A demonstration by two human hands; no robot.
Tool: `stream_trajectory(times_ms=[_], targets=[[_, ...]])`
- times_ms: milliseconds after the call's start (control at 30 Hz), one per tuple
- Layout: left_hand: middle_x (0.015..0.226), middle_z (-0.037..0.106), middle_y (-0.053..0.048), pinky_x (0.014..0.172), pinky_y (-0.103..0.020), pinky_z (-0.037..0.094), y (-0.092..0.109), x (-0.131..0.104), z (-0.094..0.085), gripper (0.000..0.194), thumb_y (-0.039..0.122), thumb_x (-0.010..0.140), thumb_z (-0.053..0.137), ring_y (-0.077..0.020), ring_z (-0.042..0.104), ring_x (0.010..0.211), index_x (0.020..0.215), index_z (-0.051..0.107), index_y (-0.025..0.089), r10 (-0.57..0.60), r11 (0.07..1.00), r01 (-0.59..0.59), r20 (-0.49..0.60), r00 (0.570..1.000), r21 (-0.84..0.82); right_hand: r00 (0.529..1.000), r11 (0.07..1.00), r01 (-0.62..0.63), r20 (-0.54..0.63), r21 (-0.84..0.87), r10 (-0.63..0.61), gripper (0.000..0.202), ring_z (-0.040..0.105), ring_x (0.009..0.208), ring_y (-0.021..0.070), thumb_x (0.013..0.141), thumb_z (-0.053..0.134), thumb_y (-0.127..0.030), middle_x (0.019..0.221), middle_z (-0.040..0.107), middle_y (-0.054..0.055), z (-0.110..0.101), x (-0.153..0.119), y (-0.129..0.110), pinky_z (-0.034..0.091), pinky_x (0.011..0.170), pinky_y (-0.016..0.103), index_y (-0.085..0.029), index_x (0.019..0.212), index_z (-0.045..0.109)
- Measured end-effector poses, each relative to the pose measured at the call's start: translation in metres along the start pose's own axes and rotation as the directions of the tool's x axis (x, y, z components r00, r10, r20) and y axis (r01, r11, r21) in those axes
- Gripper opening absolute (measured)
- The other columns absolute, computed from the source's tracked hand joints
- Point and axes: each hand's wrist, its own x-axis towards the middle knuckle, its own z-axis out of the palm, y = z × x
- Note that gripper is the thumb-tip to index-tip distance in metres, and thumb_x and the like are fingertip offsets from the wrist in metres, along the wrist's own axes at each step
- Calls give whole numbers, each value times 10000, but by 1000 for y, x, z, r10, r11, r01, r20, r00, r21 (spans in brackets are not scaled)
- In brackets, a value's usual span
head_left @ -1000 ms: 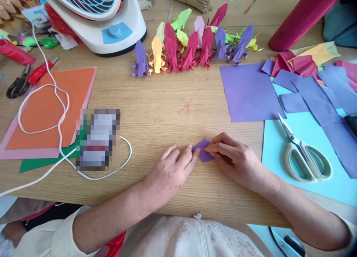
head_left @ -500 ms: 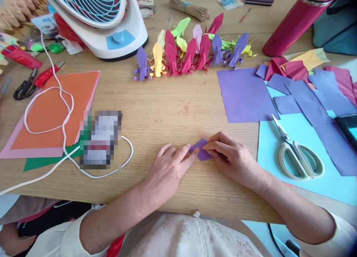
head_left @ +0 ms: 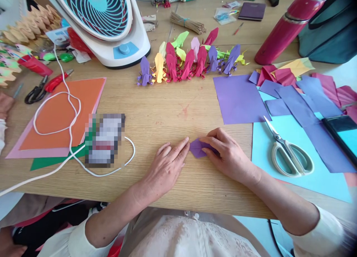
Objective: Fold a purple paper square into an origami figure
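A small folded piece of purple paper point(head_left: 196, 149) lies on the wooden table in front of me, creased across its face. My right hand point(head_left: 227, 153) pinches its right side between thumb and fingers, hiding that end. My left hand point(head_left: 170, 162) rests flat on the table just left of the paper, fingers stretched out, the fingertips close to its left point. Beyond the hands stand several folded paper figures, among them a yellow one point(head_left: 159, 67) and a red one point(head_left: 201, 62).
Scissors point(head_left: 291, 155) lie on light blue paper point(head_left: 259, 138) at right, near a purple sheet point(head_left: 240, 101) and purple strips. A red flask point(head_left: 279, 39) stands behind. At left are a fan point(head_left: 125, 51), a phone point(head_left: 104, 140) with a white cable, and orange paper point(head_left: 55, 116).
My left fingers have come off the purple paper and now lie beside it. My right hand still pinches the paper, which has turned slightly. The camera view has shifted.
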Motion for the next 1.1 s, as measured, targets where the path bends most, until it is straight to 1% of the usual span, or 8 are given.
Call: stream_trajectory(times_ms=[100, 200, 333, 433, 567, 733, 967, 1100], targets=[[1597, 370, -169, 1097, -498, 383, -2, 1, -1, 518, 145, 997, 404, -300, 514, 1286, 1509, 381, 69, 4, 1000, -4, 17, 1000, 5, 1000, 1000, 4, 11, -11, -4, 248, 593, 965, 233, 928, 571, -126, 1059, 577, 115, 0, 1, 1, 524, 867, 378, -167, 1161, 644], [1604, 362, -150, 1077, -492, 396, -3, 1, -5, 491, 175, 1000, 431, -300, 510, 1264, 1485, 438, 102, -10, 1000, 11, 32, 999, -11, 1000, 1000, -7, 18, 13, 7, 242, 598, 977, 235, 943, 571, -157, 1070, 590, 112, 0, 3, 1, 522, 877, 388, -177, 1174, 639], [1615, 343, -129, 990, -523, 430, -1, -1, -10, 468, 241, 993, 490, -307, 542, 1133, 1460, 504, 203, -132, 991, 132, 36, 991, 8, 997, 998, -63, 34, 15, 62, 277, 611, 963, 239, 935, 602, -186, 1082, 598, 108, 2, 8, -4, 522, 865, 392, -195, 1210, 629], [1614, 333, -157, 991, -526, 423, 3, -3, -7, 540, 281, 982, 521, -330, 504, 1178, 1502, 443, 156, -191, 981, 191, 16, 981, 22, 989, 991, -127, 74, -29, 129, 292, 614, 966, 253, 896, 650, -172, 1066, 601, 99, 5, 12, -9, 513, 869, 400, -205, 1186, 644], [1625, 313, -154, 1025, -523, 397, 5, -5, -1, 573, 302, 989, 510, -346, 433, 1282, 1526, 394, 140, -196, 980, 197, -11, 980, 38, 976, 979, -198, 80, -55, 202, 264, 617, 958, 245, 853, 705, -178, 1036, 608, 75, 7, 14, -12, 502, 869, 379, -216, 1111, 659], [1622, 322, -155, 1055, -518, 384, 4, -4, 1, 608, 325, 991, 510, -338, 405, 1316, 1542, 352, 122, -221, 974, 222, -35, 975, 43, 969, 972, -229, 82, -51, 232, 264, 616, 980, 240, 814, 761, -195, 1036, 606, 64, 7, 16, -13, 481, 891, 365, -202, 1059, 662], [1607, 360, -142, 1030, -547, 408, 0, -4, -4, 551, 309, 984, 535, -341, 399, 1342, 1507, 419, 182, -228, 974, 229, -5, 974, 8, 969, 970, -237, 57, -63, 240, 188, 609, 966, 246, 887, 705, -312, 1020, 606, 71, 10, 17, -16, 463, 872, 372, -202, 1026, 643], [1573, 420, -125, 1038, -546, 405, -6, -2, -6, 533, 290, 1001, 497, -322, 422, 1325, 1520, 398, 219, -211, 976, 209, -38, 977, -62, 967, 965, -238, 62, -109, 246, 140, 601, 952, 243, 849, 733, -240, 1000, 612, 72, 12, 17, -18, 446, 855, 365, -201, 927, 624]])
